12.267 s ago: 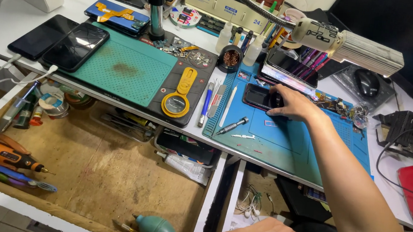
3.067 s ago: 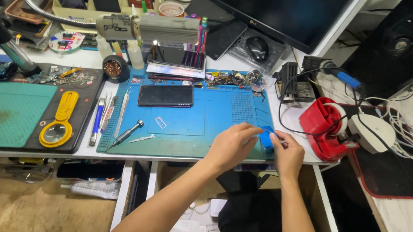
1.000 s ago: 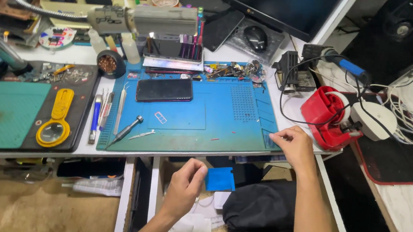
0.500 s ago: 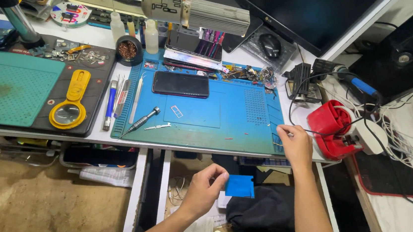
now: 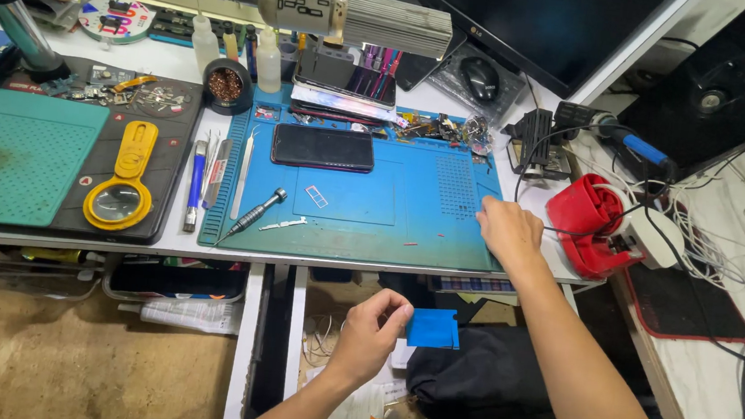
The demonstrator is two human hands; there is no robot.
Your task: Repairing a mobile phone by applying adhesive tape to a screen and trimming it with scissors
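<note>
**Two hands at the blue mat, one pinching a blue card**

Two fingertips of the left hand [image 5: 369,331], thumb and forefinger, are closed on the left edge of a small blue card [image 5: 433,328]; the other fingers curl loosely into the palm. The card is held flat-on to the camera, below the front edge of the blue mat [image 5: 391,207] and above an open drawer [image 5: 324,349], with a black bag [image 5: 483,381] just behind and under it.

The right hand [image 5: 508,231] rests at the mat's right front corner, knuckles up and fingers bent down onto the mat's edge; whether anything sits under the fingertips cannot be told.

On the mat, a dark phone [image 5: 323,148] lies face up near the back left. In front of the phone lies a small tray-like frame [image 5: 316,196], and left of that a screwdriver [image 5: 251,216] lies slanted, with a thin metal piece [image 5: 284,224] just beside its handle. Tweezers [image 5: 244,171] lie along the mat's left border.

Left of the mat, a yellow magnifier [image 5: 123,181] lies on a green mat [image 5: 8,164]. Right of the blue mat, beyond the right hand, sits a red holder [image 5: 589,221] among cables. Behind the mat stands a monitor [image 5: 542,22], with a mouse [image 5: 479,77] in front of it
</note>
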